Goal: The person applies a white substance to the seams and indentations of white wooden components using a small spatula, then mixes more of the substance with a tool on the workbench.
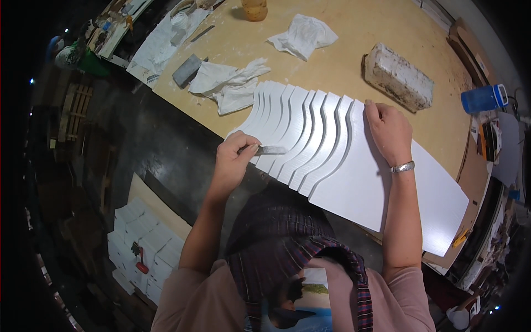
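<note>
A large white panel (354, 188) with several stepped, wavy ridges lies across the table's near edge. My left hand (234, 157) is closed on a narrow flat grey blade (273, 150), pinched between thumb and fingers. The blade points right, over the ridges near the panel's left end; whether it touches them I cannot tell. At the panel's far edge, right of the ridges, my right hand (390, 133) is closed over the rim, its fingertips partly hidden. Beyond the ridged end lie a crumpled white cloth (229, 83) and a grey rectangular block (187, 71).
On the tan table (326, 69) are another white cloth (304, 36), a stained, wrapped long block (398, 77) and an amber container (254, 9). A blue jug (483, 99) is at right. Stacked white pieces (145, 240) stand below left, beside the dark floor.
</note>
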Tool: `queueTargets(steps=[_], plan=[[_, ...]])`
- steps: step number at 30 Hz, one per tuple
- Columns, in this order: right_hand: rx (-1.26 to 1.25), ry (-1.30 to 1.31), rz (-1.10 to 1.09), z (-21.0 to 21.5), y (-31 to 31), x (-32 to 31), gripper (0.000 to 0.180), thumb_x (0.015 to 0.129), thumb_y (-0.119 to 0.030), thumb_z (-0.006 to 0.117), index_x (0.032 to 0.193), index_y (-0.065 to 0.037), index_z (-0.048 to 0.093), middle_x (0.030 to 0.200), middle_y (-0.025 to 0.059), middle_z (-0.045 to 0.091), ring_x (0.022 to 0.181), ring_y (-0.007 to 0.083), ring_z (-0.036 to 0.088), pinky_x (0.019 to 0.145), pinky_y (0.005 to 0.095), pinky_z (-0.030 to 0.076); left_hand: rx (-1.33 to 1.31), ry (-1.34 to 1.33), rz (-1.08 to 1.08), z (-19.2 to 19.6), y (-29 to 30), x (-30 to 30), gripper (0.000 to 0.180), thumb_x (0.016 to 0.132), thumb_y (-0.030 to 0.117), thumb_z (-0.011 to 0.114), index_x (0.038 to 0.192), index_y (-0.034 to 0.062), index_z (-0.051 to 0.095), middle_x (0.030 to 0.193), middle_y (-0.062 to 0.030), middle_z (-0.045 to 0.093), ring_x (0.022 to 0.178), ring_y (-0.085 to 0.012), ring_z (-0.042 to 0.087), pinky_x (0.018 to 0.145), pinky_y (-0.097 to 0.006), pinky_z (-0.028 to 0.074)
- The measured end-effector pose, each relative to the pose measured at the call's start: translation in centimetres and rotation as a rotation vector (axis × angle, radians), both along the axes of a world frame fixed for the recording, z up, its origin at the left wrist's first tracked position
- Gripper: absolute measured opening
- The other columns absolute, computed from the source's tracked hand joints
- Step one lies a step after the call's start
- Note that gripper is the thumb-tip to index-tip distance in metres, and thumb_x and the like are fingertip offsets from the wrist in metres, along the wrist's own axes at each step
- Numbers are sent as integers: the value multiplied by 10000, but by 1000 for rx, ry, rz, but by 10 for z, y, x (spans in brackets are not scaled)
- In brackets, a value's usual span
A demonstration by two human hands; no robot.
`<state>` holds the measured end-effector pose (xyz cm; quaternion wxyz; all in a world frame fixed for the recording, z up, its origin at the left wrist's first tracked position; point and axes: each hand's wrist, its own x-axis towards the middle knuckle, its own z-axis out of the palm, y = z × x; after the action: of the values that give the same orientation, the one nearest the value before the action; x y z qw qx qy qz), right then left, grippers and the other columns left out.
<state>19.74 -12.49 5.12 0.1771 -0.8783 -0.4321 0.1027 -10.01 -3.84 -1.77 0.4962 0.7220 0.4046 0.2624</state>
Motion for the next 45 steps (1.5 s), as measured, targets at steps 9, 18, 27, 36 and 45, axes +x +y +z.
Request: queueTargets(steps=[9, 18, 27, 36, 45], plan=[[5, -2, -7, -2, 0, -1, 493, 867, -396, 451, 628, 10, 595, 565, 197, 544, 556, 376, 519, 552, 444, 397, 11, -7, -5, -1, 1, 6, 40, 821, -26, 569, 824, -35, 608, 729, -6, 499, 693, -84, 449, 644, -225, 355], [-6, 3, -4, 0, 0, -2, 488, 868, -395, 451, 638, 6, 607, 574, 194, 555, 577, 375, 537, 573, 441, 414, -101, -38, 17, -2, 0, -1, 55, 816, -13, 582, 842, -44, 620, 735, -35, 536, 683, -107, 478, 645, -245, 385], [0, 5, -11, -1, 0, -1, 485, 865, -400, 453, 652, 5, 616, 592, 199, 562, 588, 379, 540, 575, 443, 412, -187, -44, 13, 0, -1, -3, 63, 829, -3, 586, 851, -49, 621, 754, -27, 575, 728, -90, 503, 677, -232, 401], [-15, -4, -2, -1, -1, 0, 486, 867, -400, 449, 669, 6, 628, 593, 197, 564, 592, 374, 541, 579, 435, 415, -271, -93, 27, -1, -4, -4, 69, 847, -2, 561, 818, -38, 613, 725, 17, 530, 706, -61, 457, 672, -212, 363], [-21, 13, -14, 0, 0, -1, 488, 869, -397, 446, 665, 7, 626, 581, 197, 558, 583, 371, 540, 576, 434, 414, -271, -44, 41, -4, -3, -1, 72, 846, 5, 567, 823, -49, 610, 731, 9, 555, 707, -62, 468, 670, -219, 375]])
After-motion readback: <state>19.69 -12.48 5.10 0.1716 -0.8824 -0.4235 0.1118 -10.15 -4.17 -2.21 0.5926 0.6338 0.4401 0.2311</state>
